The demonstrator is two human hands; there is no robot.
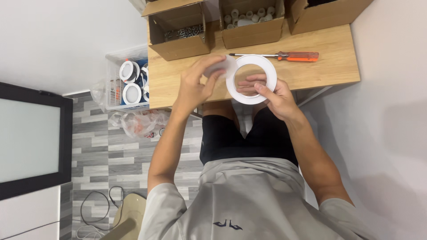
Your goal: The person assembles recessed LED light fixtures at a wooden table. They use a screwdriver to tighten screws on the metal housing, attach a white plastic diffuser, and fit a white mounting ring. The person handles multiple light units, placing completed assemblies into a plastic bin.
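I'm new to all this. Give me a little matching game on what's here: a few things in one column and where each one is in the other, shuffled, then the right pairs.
Things
1. white ring
2. orange-handled screwdriver
3. translucent white disc
4. clear plastic bin

Places
A. on the floor left of the wooden desk, with round white fixtures inside
B. pinched in the left hand
C. lying on the desk in front of the cardboard boxes
D. held in the right hand

Pairs: 1-D, 2-C, 3-B, 4-A
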